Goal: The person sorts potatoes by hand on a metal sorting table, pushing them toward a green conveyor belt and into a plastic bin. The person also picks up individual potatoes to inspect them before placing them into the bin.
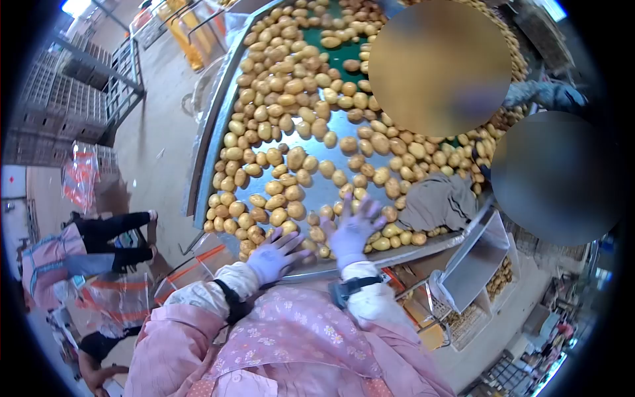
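2 hands in pale purple gloves, fingers splayed, gripping nothing. Left hand [276,255] at near rim of steel sorting worktop [210,142]; right hand [354,230] further in, nearer the small roundish yellow-brown potatoes [296,210] lying just ahead of fingertips.

We find free passage over the bare metal patch [317,192] at the frame's centre, between loose potatoes [278,86], which crowd thickly across the upper middle and along the table's left rim [210,142]. At centre right a grey cloth [440,202] lies in our way, and a metal chute [476,258] closes the lower right.
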The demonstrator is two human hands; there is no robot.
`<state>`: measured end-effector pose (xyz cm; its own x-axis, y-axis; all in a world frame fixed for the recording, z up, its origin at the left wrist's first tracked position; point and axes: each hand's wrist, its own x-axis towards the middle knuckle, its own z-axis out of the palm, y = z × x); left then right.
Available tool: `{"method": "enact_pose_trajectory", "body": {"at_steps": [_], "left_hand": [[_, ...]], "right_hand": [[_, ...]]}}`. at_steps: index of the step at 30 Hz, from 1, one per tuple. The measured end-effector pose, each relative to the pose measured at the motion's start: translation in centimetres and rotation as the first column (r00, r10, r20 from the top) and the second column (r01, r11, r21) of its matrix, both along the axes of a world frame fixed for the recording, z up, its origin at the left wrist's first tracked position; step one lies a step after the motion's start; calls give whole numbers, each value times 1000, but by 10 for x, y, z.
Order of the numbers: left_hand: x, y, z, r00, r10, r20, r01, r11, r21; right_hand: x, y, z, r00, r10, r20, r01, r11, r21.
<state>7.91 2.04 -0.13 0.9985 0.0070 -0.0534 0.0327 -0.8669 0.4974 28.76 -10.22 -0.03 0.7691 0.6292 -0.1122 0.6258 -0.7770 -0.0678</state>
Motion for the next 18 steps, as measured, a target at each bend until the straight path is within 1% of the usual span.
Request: {"method": "enact_pose_trajectory", "body": {"at_steps": [1, 2, 3, 5, 6, 7, 8, 9, 11, 12, 13, 14, 15, 16, 17, 18], "left_hand": [[-25, 11, -4, 998, -40, -37, 41, 999, 23], [-47, 16, -15, 998, 34, -60, -35, 999, -21], [-64, 26, -9, 994, 66, -90, -67, 998, -13], [-93, 51, 7, 980, 139, -141, -139, 990, 6], [-107, 61, 4, 974, 171, -148, -178, 984, -33], [-123, 67, 1, 966, 205, -160, -218, 973, -74], [-131, 70, -1, 956, 235, -176, -257, 960, -114], [-126, 77, 0, 943, 308, -124, -315, 948, -43], [-88, 105, 11, 908, 419, 0, -417, 904, 94], [-53, 121, 17, 839, 541, 56, -544, 834, 89], [-18, 140, 19, 811, 574, 116, -581, 812, 45], [17, 160, 19, 779, 603, 172, -611, 791, -2], [49, 174, 18, 781, 600, 171, -593, 799, -96], [80, 186, 12, 796, 587, 150, -568, 809, -151], [111, 192, 9, 816, 564, 128, -542, 823, -170], [133, 194, 1, 854, 516, 63, -506, 854, -122]], "right_hand": [[-13, 11, -8, 955, 242, -170, -242, 970, 20], [-31, 10, -21, 865, 444, -233, -428, 896, 117], [-42, 8, -31, 730, 626, -272, -588, 779, 217], [2, -1, -41, 439, 879, -184, -835, 475, 277], [36, 3, -37, 427, 873, -236, -856, 475, 206], [72, 14, -37, 543, 824, -161, -839, 540, -69], [107, 33, -39, 629, 776, -51, -744, 581, -330], [147, 59, -40, 714, 694, 93, -688, 720, -89], [201, 141, -25, 805, 527, 272, -571, 813, 116], [211, 182, -37, 866, 379, 326, -451, 874, 182], [211, 217, -48, 905, 220, 365, -324, 911, 256], [204, 250, -30, 950, 181, 253, -247, 934, 259], [193, 276, -9, 981, 134, 138, -166, 954, 251], [185, 286, -16, 952, 290, 100, -306, 874, 377], [174, 285, -20, 924, 364, 116, -380, 853, 358], [161, 274, -25, 891, 434, 131, -452, 826, 336]]}}
